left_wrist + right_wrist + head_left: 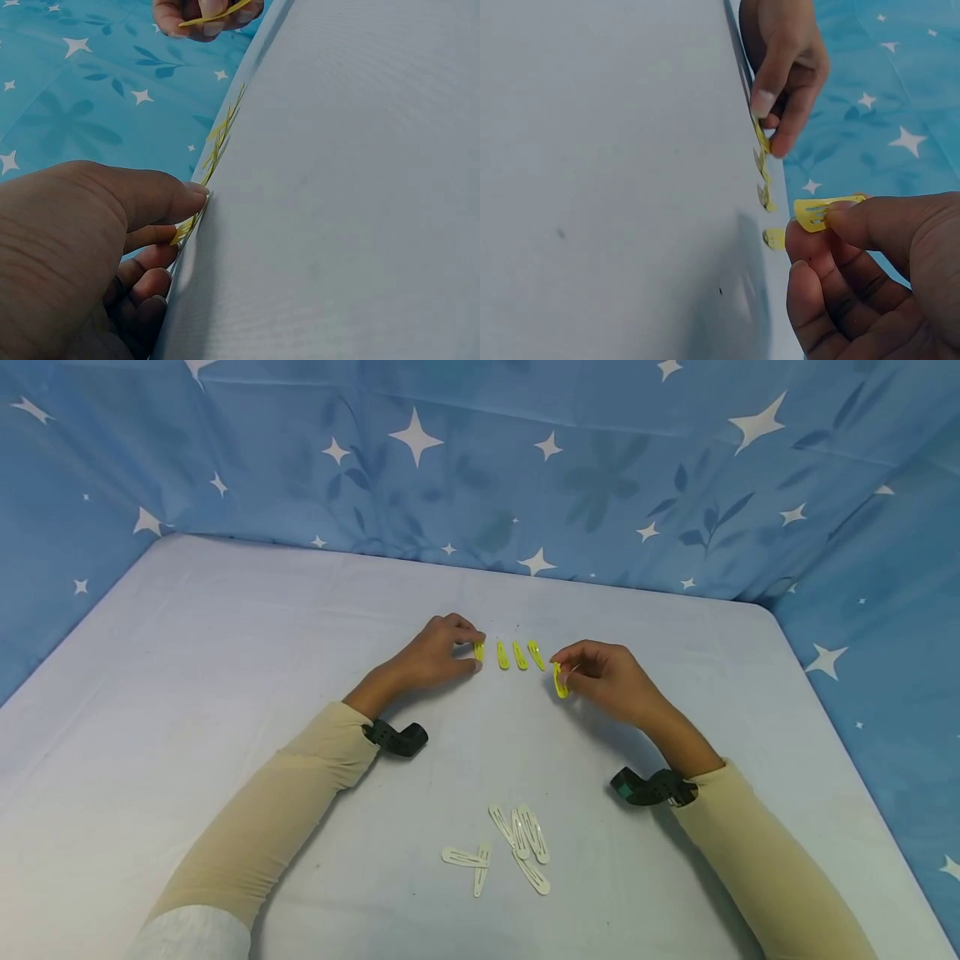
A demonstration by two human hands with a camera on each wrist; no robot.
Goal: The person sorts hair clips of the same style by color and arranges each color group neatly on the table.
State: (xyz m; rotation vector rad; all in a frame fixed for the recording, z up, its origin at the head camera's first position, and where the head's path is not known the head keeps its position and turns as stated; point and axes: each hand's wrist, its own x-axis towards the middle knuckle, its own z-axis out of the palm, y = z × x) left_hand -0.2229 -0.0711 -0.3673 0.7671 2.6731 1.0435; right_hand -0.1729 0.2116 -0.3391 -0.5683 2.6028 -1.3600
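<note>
At the left end of a short row, my left hand (438, 652) pinches a yellow snap hair clip (478, 651) by its two ends, low at the tabletop. Three more yellow hair clips (520, 656) lie side by side between the hands. My right hand (611, 681) grips another yellow hair clip (814, 215) between thumb and fingers, just right of the row and raised off the cloth. In the right wrist view its slotted body shows, with part of it covered by the thumb.
Several white hair clips (531, 835) lie in a loose, partly overlapping group nearer the front of the white-covered table (225, 693). A blue curtain with white stars (480, 468) hangs behind the table and along its sides. Each wrist wears a black band with a camera.
</note>
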